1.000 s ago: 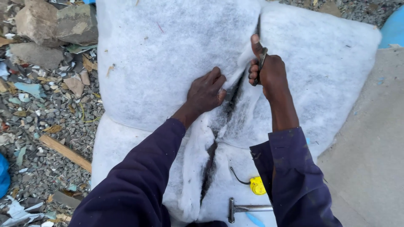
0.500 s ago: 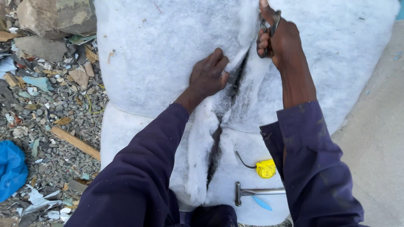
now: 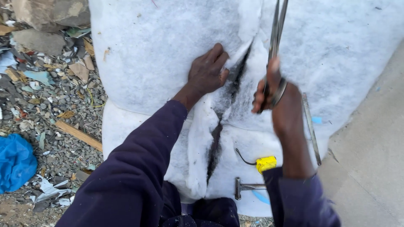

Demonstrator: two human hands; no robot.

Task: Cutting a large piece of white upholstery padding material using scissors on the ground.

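Gravel underfoot; white padding lying flat. Right hand is gripping closed scissors, blades pointing away beyond fingers. Left hand is pressing flat, fingers spread, just left of slit.

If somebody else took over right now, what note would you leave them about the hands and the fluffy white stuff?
Left hand: flat on the white padding sheet, pressing beside the cut.
Right hand: fingers through the handles of the scissors, blades pointing up the sheet and nearly closed.
Things: a yellow tape measure and a hammer lie on the sheet near the person.
Done: the slit runs from the near edge up to the left hand.
Left: the sheet beyond is uncut.
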